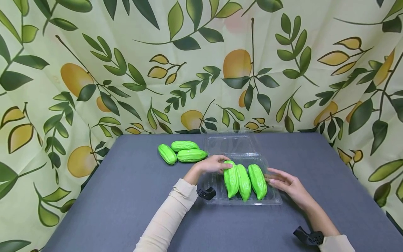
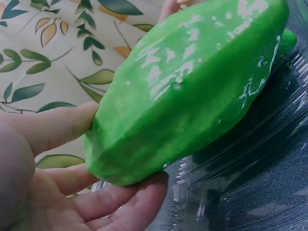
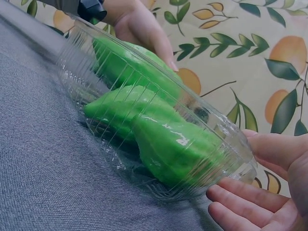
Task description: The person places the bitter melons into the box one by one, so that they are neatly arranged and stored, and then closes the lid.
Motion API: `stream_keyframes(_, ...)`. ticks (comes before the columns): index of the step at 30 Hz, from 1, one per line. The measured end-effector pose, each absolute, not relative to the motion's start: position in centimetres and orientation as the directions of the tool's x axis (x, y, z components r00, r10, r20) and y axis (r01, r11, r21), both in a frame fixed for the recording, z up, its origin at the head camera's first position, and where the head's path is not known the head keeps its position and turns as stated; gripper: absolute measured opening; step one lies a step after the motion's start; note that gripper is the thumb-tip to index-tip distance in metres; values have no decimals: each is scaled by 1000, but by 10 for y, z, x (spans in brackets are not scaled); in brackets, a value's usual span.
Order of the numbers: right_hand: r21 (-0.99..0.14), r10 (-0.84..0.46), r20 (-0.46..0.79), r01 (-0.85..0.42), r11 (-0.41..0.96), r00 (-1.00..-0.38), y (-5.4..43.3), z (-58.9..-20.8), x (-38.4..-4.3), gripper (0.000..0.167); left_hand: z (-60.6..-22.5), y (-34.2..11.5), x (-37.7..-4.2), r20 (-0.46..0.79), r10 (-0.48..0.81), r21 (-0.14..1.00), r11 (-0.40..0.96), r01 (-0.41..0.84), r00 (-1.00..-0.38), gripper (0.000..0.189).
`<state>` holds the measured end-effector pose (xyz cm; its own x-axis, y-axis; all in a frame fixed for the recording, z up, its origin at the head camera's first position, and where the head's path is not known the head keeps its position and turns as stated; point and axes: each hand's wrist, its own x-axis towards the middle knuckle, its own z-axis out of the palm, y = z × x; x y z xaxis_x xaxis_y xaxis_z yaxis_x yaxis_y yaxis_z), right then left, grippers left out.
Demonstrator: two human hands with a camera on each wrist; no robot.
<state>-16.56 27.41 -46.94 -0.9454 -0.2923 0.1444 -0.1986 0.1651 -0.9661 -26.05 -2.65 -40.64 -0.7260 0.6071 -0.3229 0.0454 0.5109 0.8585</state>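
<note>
My left hand (image 1: 215, 163) pinches the upper end of a bright green ridged gourd (image 1: 231, 180), thumb on one side and fingers under the other. This gourd lies over the left part of a clear plastic clamshell container (image 1: 274, 202). Close beside it in the container are a middle gourd (image 1: 244, 182) and a right gourd (image 1: 257, 182), their pointed ends toward me. At the container's right wall my right hand (image 1: 291, 185) has its fingers extended and spread, with fingertips (image 3: 216, 192) against the outside of the plastic. It holds no gourd.
Behind the base, the container's lid (image 1: 233, 144) lies folded back toward the curtain. To the left are three more green gourds (image 1: 192, 155) on the grey table (image 1: 141, 196). A leaf-and-fruit patterned curtain (image 1: 201, 87) hangs along the back edge.
</note>
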Motion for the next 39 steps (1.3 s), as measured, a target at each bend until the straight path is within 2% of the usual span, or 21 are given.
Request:
stream_keyframes(8,-965,-298,167,-218,148,-940,273,-470,-166,47,-415,-22,-260,-379,610,846,533,6,-696,47)
stream_keyframes(13,-964,-301,171,-222,144,-938,274,-470,-165,47,-420,-17,-258,-393,595,847,531,-24,-701,43)
stream_keyframes(25,-962,-293,156,-212,171,-943,274,-471,-166,47,-412,-13,-247,-393,483,812,582,-48,-783,43)
stream_keyframes(29,-961,-290,156,-212,175,-944,275,-471,-166,47,-410,-15,-244,-370,485,812,584,-21,-792,45)
stream_keyframes(36,-962,-290,145,-203,183,-946,273,-471,-166,48,-406,-23,-239,-287,495,772,627,108,-820,49)
stream_keyframes(39,-963,-285,138,-196,184,-949,274,-471,-165,48,-402,-26,-235,-272,499,779,616,116,-823,50)
